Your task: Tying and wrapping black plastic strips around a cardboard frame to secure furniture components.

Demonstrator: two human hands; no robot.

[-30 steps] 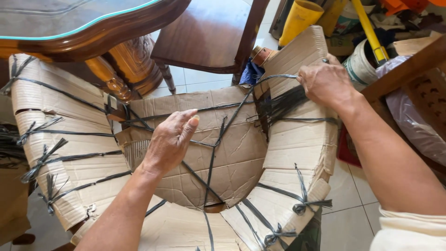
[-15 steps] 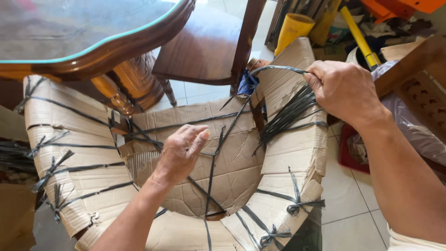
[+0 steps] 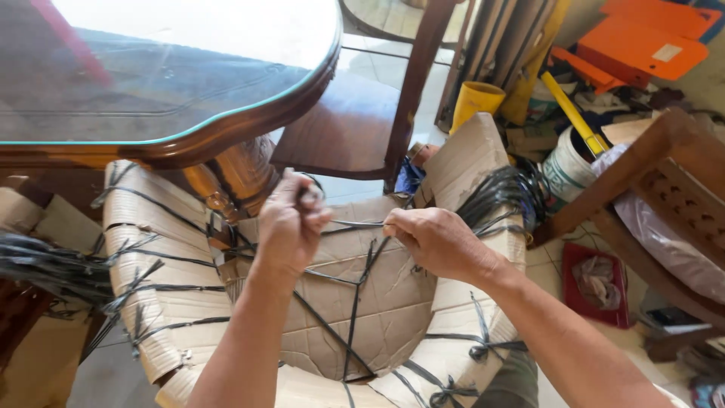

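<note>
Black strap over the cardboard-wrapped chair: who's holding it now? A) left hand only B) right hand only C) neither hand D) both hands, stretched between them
D: the left hand and the right hand each pinch an end of the black strap, which runs taut between them above the cardboard.

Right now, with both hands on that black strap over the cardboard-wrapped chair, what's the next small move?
Probably draw the hands apart to tension the black strap: left hand and right hand pinch its ends above the cardboard-wrapped chair, and the span looks untied.
</note>
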